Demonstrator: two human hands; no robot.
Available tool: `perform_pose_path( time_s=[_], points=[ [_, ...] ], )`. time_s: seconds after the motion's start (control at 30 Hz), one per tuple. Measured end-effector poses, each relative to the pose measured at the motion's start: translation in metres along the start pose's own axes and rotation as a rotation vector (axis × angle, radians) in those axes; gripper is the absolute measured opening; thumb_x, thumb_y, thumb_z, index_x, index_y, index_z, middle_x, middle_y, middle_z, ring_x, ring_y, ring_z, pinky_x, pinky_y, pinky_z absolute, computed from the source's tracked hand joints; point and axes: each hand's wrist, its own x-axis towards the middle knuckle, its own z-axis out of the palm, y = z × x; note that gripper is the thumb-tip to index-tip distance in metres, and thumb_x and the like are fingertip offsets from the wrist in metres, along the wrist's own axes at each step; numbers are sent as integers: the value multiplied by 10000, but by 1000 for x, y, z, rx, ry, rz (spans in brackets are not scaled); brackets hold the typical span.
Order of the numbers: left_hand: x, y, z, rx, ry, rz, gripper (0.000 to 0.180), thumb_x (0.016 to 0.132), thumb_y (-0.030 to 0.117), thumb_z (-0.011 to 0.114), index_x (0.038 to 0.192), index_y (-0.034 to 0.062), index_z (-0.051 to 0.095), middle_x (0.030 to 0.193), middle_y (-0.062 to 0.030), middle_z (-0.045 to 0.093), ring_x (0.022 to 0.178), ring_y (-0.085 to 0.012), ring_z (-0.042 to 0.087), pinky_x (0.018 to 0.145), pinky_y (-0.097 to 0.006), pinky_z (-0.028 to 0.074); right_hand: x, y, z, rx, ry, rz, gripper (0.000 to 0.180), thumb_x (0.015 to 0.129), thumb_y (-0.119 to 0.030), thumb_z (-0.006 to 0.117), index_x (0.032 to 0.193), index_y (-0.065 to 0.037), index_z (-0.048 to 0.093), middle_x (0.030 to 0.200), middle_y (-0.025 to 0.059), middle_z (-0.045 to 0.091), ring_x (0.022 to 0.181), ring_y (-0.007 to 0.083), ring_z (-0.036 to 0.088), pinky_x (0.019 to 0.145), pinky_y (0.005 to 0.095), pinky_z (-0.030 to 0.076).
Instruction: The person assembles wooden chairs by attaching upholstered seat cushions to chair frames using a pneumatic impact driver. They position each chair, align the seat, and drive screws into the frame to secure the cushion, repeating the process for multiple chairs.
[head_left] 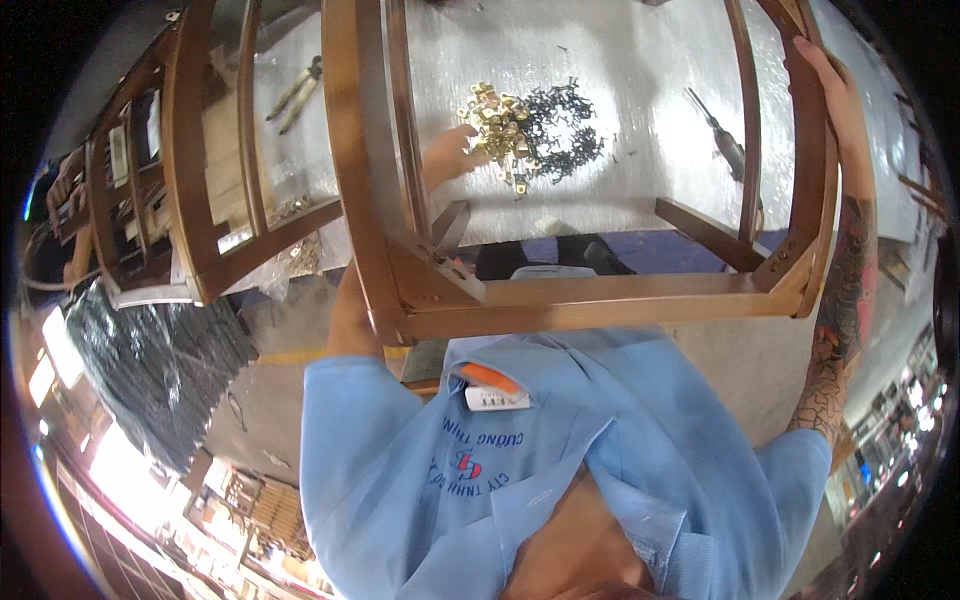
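Observation:
A brown wooden furniture frame (580, 305), like a chair or stool frame, stands before me. My right hand (828, 80) grips its right post from the outer side, fingers partly hidden behind the wood. My left hand (455, 158) reaches through the frame to a pile of small brass-coloured metal clips (495, 125). Its fingers look apart at the pile's left edge, and I see nothing held in them. Against the clips on the right lies a heap of small black screws (567, 125).
The table wears shiny plastic wrap (640, 60). A screwdriver (725, 145) lies inside the frame's right side. Pliers (297, 95) lie to the left, near a second wooden frame (190, 150). A dark ribbed sheet (150, 360) is at lower left. People's hands show at far left.

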Motion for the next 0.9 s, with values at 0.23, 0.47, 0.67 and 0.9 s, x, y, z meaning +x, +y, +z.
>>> perform_pose_path(
  time_s=[0.23, 0.47, 0.67, 0.9],
  points=[
    [3, 15, 32, 87, 88, 56, 349, 721, 218, 789, 982, 4, 698, 849, -218, 701, 800, -338, 700, 766, -409, 546, 20, 28, -24, -284, 72, -55, 490, 906, -413, 681, 1165, 2, 702, 1040, 40, 700, 939, 116, 632, 837, 252, 473],
    [-44, 7, 12, -1233, 28, -203, 353, 873, 150, 670, 1172, -33, 631, 994, -147, 686, 973, -244, 680, 807, -366, 551, -21, -12, 8, -275, 274, -79, 547, 841, -391, 702, 1145, 64, 677, 972, 152, 712, 852, 211, 672, 770, 321, 516],
    [-45, -19, 2, -1523, -259, -224, 242, 1000, 251, 572, 1048, 23, 635, 862, -16, 594, 749, -146, 578, 669, -308, 453, -31, -27, 14, -261, 358, -86, 578, 798, -356, 719, 1133, 110, 660, 947, 207, 713, 826, 263, 689, 757, 363, 532],
    [-51, 16, -21, -1755, -367, -234, 271, 1038, 334, 516, 1036, 87, 628, 914, 14, 668, 836, -117, 619, 647, -313, 414, -25, -19, 9, -302, 321, -137, 585, 797, -425, 729, 1027, 111, 683, 891, 220, 711, 833, 272, 686, 760, 394, 521]
  ],
)
